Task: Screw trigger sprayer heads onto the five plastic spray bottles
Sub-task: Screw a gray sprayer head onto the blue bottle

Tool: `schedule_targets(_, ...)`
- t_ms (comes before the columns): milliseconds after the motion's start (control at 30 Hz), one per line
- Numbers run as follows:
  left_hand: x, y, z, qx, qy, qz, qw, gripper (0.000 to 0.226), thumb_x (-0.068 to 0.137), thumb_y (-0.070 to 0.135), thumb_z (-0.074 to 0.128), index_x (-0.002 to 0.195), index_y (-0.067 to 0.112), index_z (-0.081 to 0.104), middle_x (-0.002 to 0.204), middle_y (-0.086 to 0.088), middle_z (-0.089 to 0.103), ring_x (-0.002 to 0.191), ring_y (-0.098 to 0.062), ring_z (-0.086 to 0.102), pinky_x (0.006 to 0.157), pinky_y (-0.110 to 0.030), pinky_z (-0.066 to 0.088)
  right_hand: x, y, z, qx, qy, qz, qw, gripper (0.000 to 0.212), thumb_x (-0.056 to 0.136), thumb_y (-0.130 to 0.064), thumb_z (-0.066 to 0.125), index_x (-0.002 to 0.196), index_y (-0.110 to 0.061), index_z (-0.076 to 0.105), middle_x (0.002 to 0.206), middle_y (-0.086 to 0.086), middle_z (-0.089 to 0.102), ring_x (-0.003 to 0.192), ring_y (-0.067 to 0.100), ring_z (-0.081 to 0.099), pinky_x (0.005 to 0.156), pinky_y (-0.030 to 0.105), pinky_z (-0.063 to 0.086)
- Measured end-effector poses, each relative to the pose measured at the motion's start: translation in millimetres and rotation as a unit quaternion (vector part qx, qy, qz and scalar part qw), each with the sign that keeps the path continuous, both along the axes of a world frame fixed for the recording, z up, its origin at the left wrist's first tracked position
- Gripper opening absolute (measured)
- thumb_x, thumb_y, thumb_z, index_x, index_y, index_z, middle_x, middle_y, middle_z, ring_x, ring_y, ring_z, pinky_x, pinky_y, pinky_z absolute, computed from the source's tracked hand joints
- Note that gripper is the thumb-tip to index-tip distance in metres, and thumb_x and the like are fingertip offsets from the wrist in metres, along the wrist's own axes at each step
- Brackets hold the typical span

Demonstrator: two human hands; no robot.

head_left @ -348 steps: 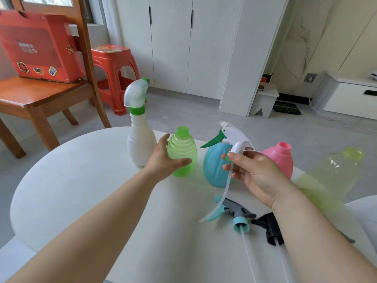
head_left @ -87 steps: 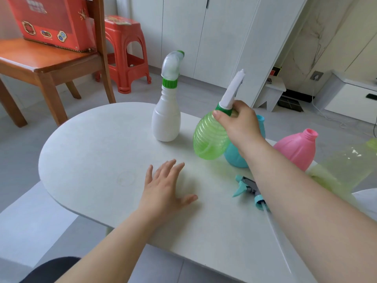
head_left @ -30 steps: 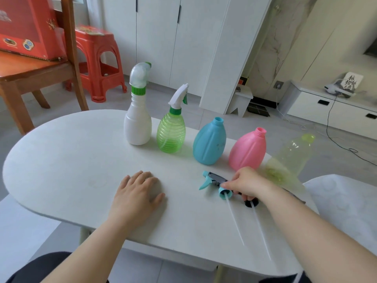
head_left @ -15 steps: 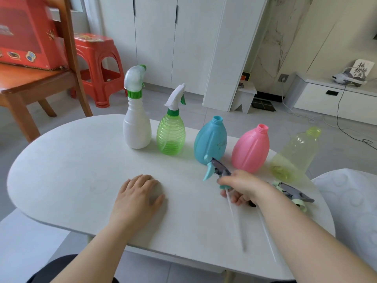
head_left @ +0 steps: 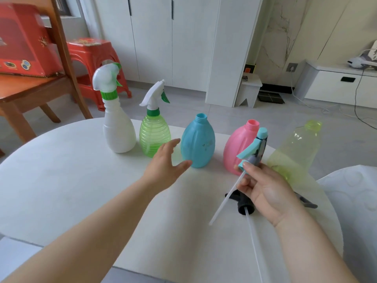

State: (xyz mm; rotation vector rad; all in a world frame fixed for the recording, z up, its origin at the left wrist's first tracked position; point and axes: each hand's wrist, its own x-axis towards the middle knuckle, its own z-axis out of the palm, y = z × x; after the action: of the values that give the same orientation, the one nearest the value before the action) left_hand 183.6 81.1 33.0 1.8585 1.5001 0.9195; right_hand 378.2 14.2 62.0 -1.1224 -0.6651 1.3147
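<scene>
On the desk (head_left: 61, 180), the white bottle (head_left: 118, 129) and green bottle (head_left: 154, 137) wear sprayers. The left hand (head_left: 166, 167), fingers spread, nears the uncapped blue bottle (head_left: 197, 142). The right hand (head_left: 269, 193) pinches a teal sprayer (head_left: 254, 150); a black sprayer (head_left: 243, 203), partly hidden, seems to lie beneath.

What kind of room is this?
Probably a room in someone's home, maybe a living or dining room. There are tall white cupboards, a wooden chair, a red plastic stool and a round white table.
</scene>
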Motion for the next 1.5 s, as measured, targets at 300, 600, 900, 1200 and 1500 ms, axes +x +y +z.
schedule_targets(300,34,53,-12,-0.037,-0.053,0.028,0.997,0.110,0.053,0.029,0.084,0.139,0.024,0.014,0.139,-0.001,0.038,0.126,-0.020,0.039,0.103,-0.036,0.037,10,7,-24,0.003,-0.075,-0.024,0.997,0.015,0.078,-0.018,0.061,0.067,-0.011,0.053,0.060,0.006,0.046,0.033,0.004,0.037,0.037,0.014,0.034)
schedule_targets(600,35,38,-8,-0.009,-0.132,0.040,0.990,0.085,0.057,0.022,0.081,0.120,0.028,0.024,0.110,0.007,0.045,0.096,-0.016,0.052,0.076,-0.028,0.047,10,-2,-22,0.006,-0.050,0.007,0.999,0.021,0.084,-0.004,0.049,0.067,-0.012,0.058,0.061,0.001,0.061,0.036,0.007,0.041,0.038,0.017,0.039)
schedule_targets(900,-55,-41,23,-0.070,-0.268,-0.050,0.959,0.078,0.038,0.029,0.078,0.100,0.050,0.035,0.106,0.008,0.051,0.080,0.006,0.062,0.057,-0.015,0.052,-6,-16,6,0.076,-0.082,0.045,0.993,0.008,0.078,-0.013,0.052,0.079,-0.018,0.058,0.064,-0.010,0.071,0.052,0.005,0.059,0.048,0.018,0.051)
schedule_targets(1200,-80,-81,2,-0.100,-0.196,-0.070,0.973,0.077,0.036,0.040,0.073,0.102,0.055,0.035,0.105,0.020,0.050,0.086,0.011,0.056,0.063,-0.010,0.049,-29,0,65,0.183,0.024,-0.028,0.982,0.007,0.088,-0.015,0.044,0.084,-0.016,0.051,0.064,-0.008,0.071,0.064,0.007,0.067,0.061,0.020,0.055)
schedule_targets(1500,-81,-77,1,-0.069,-0.111,-0.064,0.989,0.090,0.037,0.047,0.068,0.120,0.043,0.033,0.118,0.018,0.049,0.107,-0.001,0.049,0.091,-0.029,0.047,-68,20,89,0.202,-0.009,-0.012,0.979,0.009,0.088,-0.014,0.048,0.081,-0.019,0.052,0.073,-0.006,0.069,0.064,0.006,0.067,0.061,0.021,0.056)
